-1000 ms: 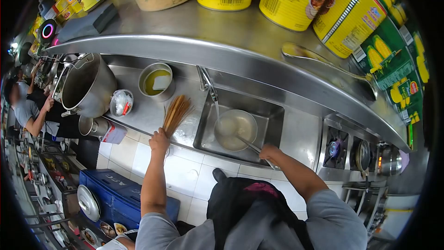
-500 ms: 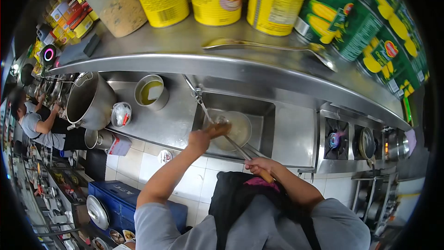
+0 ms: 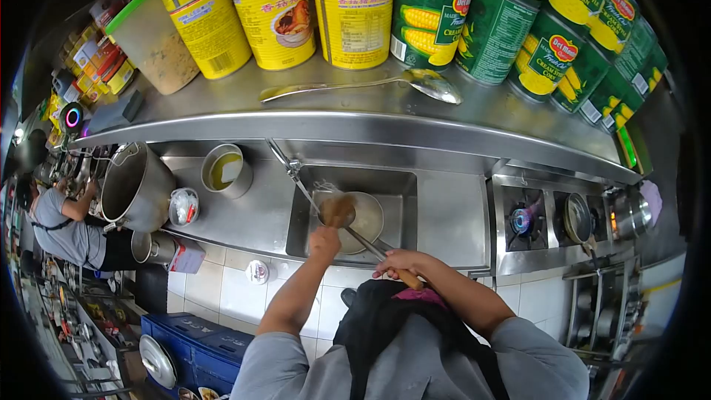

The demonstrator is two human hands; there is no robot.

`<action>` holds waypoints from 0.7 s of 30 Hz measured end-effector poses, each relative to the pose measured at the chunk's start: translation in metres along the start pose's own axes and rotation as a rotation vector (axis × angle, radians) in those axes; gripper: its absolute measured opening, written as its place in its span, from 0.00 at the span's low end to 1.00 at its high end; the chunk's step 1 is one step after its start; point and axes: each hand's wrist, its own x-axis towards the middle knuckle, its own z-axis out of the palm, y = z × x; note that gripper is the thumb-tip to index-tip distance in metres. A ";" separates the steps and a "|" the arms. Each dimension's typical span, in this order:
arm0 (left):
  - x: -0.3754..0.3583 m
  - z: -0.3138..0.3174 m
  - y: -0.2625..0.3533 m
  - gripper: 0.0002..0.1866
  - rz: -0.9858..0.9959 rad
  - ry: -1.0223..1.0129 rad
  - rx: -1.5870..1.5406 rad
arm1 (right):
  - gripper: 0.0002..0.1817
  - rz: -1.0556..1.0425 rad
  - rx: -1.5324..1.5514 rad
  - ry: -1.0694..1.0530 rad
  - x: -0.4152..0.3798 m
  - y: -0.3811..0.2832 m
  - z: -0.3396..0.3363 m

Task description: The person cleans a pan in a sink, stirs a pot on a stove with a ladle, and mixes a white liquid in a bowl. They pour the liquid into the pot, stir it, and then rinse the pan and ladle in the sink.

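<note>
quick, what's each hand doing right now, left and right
Left hand: closed on the bamboo brush, bristles down in the ladle.
Right hand: closed around the ladle's wooden handle.

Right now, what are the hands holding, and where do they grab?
The left hand grips the bamboo brush by its bundled end. The right hand holds the wok by its wooden handle.

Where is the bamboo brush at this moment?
In the head view, the bamboo brush is in the left hand, pressed into the ladle inside the sink, just under the tap.
</note>
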 end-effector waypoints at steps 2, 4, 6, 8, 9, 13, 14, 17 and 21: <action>-0.008 -0.011 0.009 0.31 0.114 -0.021 0.085 | 0.16 0.052 -0.096 0.001 0.010 -0.007 0.006; -0.014 -0.025 0.008 0.29 0.106 -0.097 0.085 | 0.10 0.009 -0.125 0.048 0.004 0.000 0.002; -0.012 -0.027 -0.007 0.30 -0.049 -0.017 -0.043 | 0.11 -0.039 -0.154 0.104 -0.005 -0.008 0.004; -0.013 -0.032 -0.018 0.32 -0.213 0.033 -0.203 | 0.11 -0.084 -0.126 0.081 -0.008 -0.008 0.002; -0.019 -0.026 -0.014 0.32 -0.208 0.032 -0.207 | 0.11 -0.082 -0.124 0.087 -0.007 -0.005 0.001; -0.019 -0.002 -0.016 0.34 0.084 -0.037 0.011 | 0.12 -0.067 -0.145 0.143 -0.001 -0.005 0.009; -0.015 0.001 -0.019 0.33 0.015 -0.035 -0.019 | 0.12 -0.060 -0.187 0.186 -0.002 -0.002 0.012; -0.005 0.003 -0.026 0.32 -0.102 0.029 -0.121 | 0.09 -0.135 -0.175 0.225 -0.007 -0.005 0.014; -0.004 0.005 -0.018 0.31 -0.009 -0.011 -0.068 | 0.08 -0.101 -0.235 0.224 -0.001 -0.014 0.017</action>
